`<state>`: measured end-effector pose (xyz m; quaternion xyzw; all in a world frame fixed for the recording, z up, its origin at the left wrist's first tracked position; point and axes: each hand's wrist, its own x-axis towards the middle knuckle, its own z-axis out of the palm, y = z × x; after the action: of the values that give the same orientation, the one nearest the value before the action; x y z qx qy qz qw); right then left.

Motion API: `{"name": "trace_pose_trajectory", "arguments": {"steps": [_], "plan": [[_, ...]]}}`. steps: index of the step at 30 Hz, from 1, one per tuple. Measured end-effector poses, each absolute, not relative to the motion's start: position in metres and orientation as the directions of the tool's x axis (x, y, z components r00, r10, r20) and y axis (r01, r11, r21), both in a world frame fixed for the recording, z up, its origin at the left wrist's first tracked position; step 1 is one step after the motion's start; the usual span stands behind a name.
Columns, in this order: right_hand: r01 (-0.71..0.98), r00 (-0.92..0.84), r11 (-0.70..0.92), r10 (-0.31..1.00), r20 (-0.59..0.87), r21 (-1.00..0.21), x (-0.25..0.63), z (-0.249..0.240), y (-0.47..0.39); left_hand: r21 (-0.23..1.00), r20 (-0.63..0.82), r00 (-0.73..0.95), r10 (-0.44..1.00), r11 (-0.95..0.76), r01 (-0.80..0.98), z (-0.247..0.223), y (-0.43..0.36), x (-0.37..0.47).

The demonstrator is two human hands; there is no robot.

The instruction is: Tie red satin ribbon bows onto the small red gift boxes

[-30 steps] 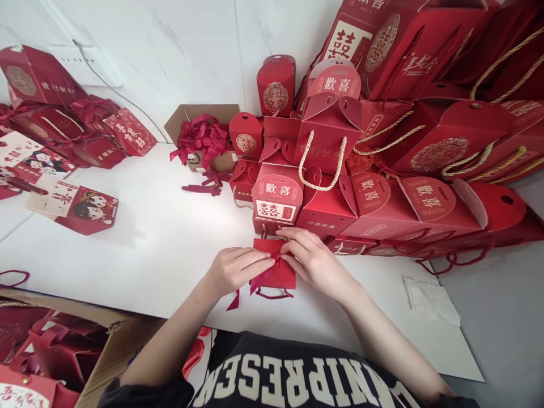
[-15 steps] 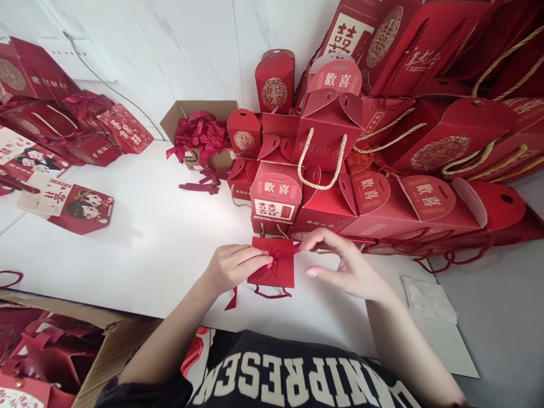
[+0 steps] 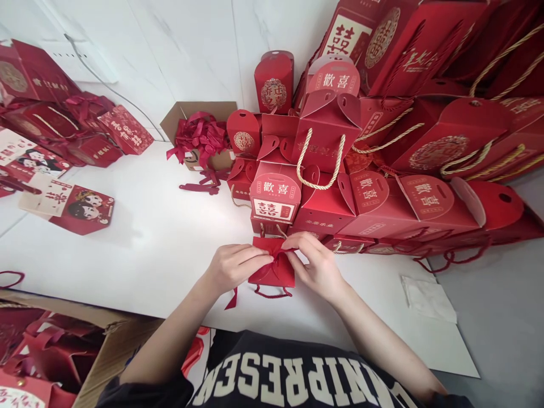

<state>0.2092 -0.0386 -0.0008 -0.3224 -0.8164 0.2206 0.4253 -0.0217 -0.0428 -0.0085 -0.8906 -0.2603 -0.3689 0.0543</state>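
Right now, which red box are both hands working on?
The red box directly in front of the stacked boxes: left hand and right hand hold ribbon at its top, unlike any other.

Shirt [image 3: 238, 341], from where I stand: black, short sleeves [image 3: 144, 392], large cream block lettering [image 3: 272, 377] across the front, its ends apparently lost in folds

From the person's head, a single view is directed forward and down onto the white table [image 3: 170, 243]. The left hand [image 3: 233, 267] and right hand [image 3: 317, 266] are seen close by, the dark shirt [image 3: 323, 340] at six o'clock, the wall [image 3: 182, 51] at eleven.
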Motion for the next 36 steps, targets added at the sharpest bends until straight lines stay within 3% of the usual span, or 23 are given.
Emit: {"name": "trace_pose_trajectory", "arguments": {"steps": [4, 7, 11, 14, 16, 20, 24, 26, 28, 31, 34, 36], "plan": [[0.464, -0.367, 0.701, 0.708, 0.604, -0.541, 0.221, 0.006, -0.042, 0.101, 0.679, 0.593, 0.433, -0.855, 0.508, -0.008, -0.043, -0.022], [0.580, -0.424, 0.636, 0.769, 0.478, -0.509, 0.248, 0.029, -0.049, 0.097, 0.683, 0.594, 0.425, -0.859, 0.503, -0.006, -0.043, -0.023], [0.595, -0.448, 0.448, 0.874, 0.187, -0.667, 0.280, 0.058, -0.054, 0.083, 0.680, 0.604, 0.416, -0.862, 0.501, -0.005, -0.043, -0.022], [0.558, -0.607, 0.276, 0.779, -0.159, -0.782, 0.280, 0.052, -0.044, 0.067, 0.669, 0.623, 0.405, -0.868, 0.493, -0.003, -0.041, -0.021], [0.513, -0.648, 0.146, 0.713, -0.270, -0.846, 0.270, 0.034, -0.034, 0.056, 0.666, 0.635, 0.390, -0.876, 0.479, -0.002, -0.041, -0.021], [0.378, -0.502, -0.059, 0.826, -0.258, -0.924, 0.245, -0.003, -0.021, 0.054, 0.657, 0.654, 0.374, -0.889, 0.454, -0.002, -0.041, -0.023], [0.236, -0.566, -0.191, 0.770, -0.294, -0.953, 0.234, -0.012, -0.022, 0.090, 0.640, 0.657, 0.399, -0.888, 0.451, -0.004, -0.041, -0.025], [0.187, -0.562, -0.169, 0.790, -0.246, -0.968, 0.233, -0.008, -0.023, 0.119, 0.641, 0.642, 0.420, -0.881, 0.458, -0.003, -0.042, -0.025], [0.165, -0.548, -0.095, 0.819, -0.171, -0.982, 0.234, -0.003, -0.022, 0.190, 0.635, 0.604, 0.482, -0.855, 0.482, 0.001, -0.043, -0.025], [0.170, -0.550, -0.033, 0.826, -0.122, -0.985, 0.237, 0.000, -0.021, 0.469, 0.513, 0.489, 0.705, -0.708, 0.529, 0.012, -0.045, -0.026], [0.168, -0.569, -0.031, 0.813, -0.123, -0.985, 0.241, -0.001, -0.022, 0.766, 0.175, 0.370, 0.912, -0.362, 0.531, 0.026, -0.044, -0.029], [0.171, -0.578, -0.025, 0.807, -0.121, -0.985, 0.244, -0.002, -0.024, 0.849, -0.039, 0.350, 0.936, -0.153, 0.505, 0.032, -0.041, -0.032]]}}
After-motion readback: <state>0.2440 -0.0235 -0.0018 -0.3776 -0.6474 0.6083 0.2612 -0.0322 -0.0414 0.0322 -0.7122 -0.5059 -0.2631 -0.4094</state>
